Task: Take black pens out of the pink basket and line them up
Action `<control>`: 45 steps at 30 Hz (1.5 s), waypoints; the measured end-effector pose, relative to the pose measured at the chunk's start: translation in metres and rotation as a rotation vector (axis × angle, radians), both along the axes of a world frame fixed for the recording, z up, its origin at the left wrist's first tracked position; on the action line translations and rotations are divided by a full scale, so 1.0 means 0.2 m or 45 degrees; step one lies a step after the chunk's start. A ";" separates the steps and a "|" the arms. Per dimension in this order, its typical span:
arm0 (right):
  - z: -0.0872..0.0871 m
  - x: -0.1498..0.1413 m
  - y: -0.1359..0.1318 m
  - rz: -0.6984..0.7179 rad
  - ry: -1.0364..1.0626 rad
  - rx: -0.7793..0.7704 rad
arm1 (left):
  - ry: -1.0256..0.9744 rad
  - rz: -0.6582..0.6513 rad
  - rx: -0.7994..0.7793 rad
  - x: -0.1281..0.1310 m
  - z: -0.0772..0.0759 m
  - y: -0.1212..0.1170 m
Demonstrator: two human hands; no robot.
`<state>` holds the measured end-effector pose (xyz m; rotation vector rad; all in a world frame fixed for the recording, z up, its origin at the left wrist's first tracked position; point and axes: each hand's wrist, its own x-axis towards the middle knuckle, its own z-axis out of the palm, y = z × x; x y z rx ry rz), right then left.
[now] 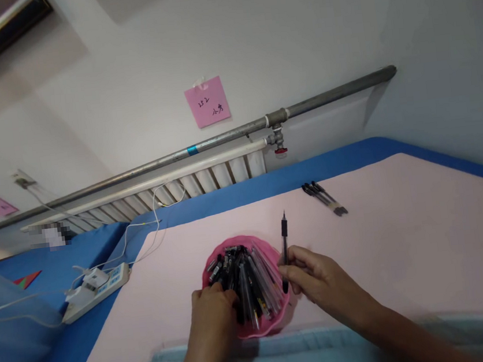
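Observation:
A pink basket [270,326] with a wavy rim holds many clear pen barrels [265,280] and black pen caps [222,270]. My left hand [216,311] reaches over its left side, fingers curled down among the black pieces. Whatever those fingers grip is hidden. Just right of the rim, my right hand [306,269] pinches a gel pen [285,251] between thumb and fingers. This pen stands nearly upright, bare tip up, with a black grip near the top and a black lower end. Several capped pens [322,198] lie side by side farther back on the right.
A pale pink sheet [405,243] covers the blue table [377,148]. At left is a white power strip [115,279] with plugs and cables. Behind the table run a radiator [219,175] and a metal pipe [236,130]. Light-blue cloth [313,350] lies along the near edge.

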<state>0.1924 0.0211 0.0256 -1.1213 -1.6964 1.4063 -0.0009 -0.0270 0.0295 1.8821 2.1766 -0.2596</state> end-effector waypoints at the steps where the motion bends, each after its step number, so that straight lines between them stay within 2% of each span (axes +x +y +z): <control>1: 0.00 0.00 0.00 0.000 0.003 0.007 | 0.007 0.003 -0.015 0.00 0.00 0.00; 9: 0.00 0.00 0.00 0.018 0.005 0.035 | 0.026 0.014 -0.030 0.03 0.00 0.02; 13: 0.02 -0.01 0.00 0.013 -0.017 0.056 | -0.028 0.054 -0.019 0.02 0.00 0.02; 15: 0.02 -0.01 -0.01 0.014 -0.016 0.063 | -0.150 0.056 0.017 0.00 0.02 0.01; 18: 0.03 -0.01 -0.01 0.080 -0.013 0.092 | -0.678 0.151 0.241 -0.03 0.04 -0.02; 21: 0.03 -0.01 -0.04 0.215 -0.075 0.204 | -1.398 0.446 0.488 -0.05 0.06 -0.04; 23: 0.02 -0.01 -0.07 0.324 -0.167 0.318 | -1.809 0.622 0.539 -0.06 0.07 -0.04; 25: 0.02 -0.02 -0.08 0.420 -0.282 0.426 | -2.085 0.719 0.550 -0.05 0.08 -0.03; 27: 0.02 -0.02 -0.09 0.476 -0.376 0.503 | -2.225 0.778 0.564 -0.05 0.08 -0.02; 31: 0.02 -0.03 -0.09 0.510 -0.442 0.555 | -2.322 0.829 0.580 -0.05 0.08 -0.02; 45: 0.00 -0.03 -0.07 0.579 -0.538 0.574 | -2.324 0.788 0.552 -0.04 0.06 -0.02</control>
